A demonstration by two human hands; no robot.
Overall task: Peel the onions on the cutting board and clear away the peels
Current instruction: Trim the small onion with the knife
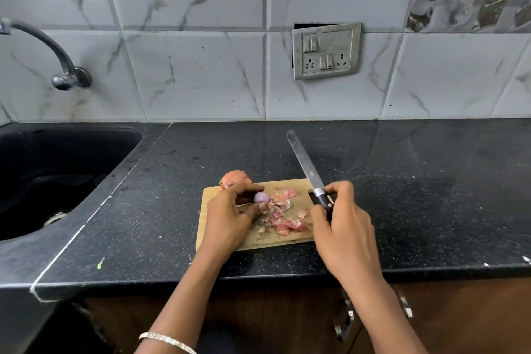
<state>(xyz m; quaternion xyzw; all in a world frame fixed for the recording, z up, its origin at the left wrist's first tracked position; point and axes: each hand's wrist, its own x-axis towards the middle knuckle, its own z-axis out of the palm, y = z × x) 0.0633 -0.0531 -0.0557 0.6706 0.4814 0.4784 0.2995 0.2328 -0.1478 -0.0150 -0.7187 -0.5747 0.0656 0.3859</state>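
Observation:
A wooden cutting board (290, 238) lies on the black counter. My left hand (230, 215) grips a small peeled purple onion (261, 197) over the board's left part. Behind that hand, an unpeeled orange-brown onion (236, 179) sits at the board's far left corner. Pink onion peels (283, 211) are scattered over the board's middle. My right hand (342, 224) is closed around the dark handle of a knife (306, 165), whose blade points up and away over the counter, above the board's right edge.
A black sink (57, 175) is sunk into the counter at left, with a metal tap (61, 66) on the tiled wall above it. A switch and socket plate (327, 50) hangs on the wall. Black counter (416, 195) extends to the right. Cabinet handles (346, 322) sit below the counter edge.

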